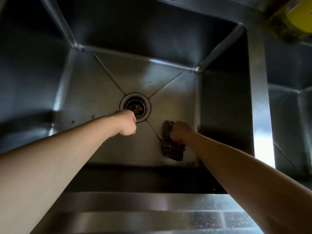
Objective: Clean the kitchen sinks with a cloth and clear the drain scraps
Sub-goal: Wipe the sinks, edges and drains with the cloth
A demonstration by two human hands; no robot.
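Both arms reach down into the steel sink point(94, 78). The left hand point(127, 122) is curled at the near edge of the drain point(135, 107), where scraps point(137, 108) sit; whether it holds anything, I cannot tell. The right hand point(179, 130) grips a brown cloth point(170, 147) on the sink floor, right of the drain.

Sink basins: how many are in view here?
2. The main basin holds both hands and the drain; a second basin shows partly at the right edge. Others may be out of frame.
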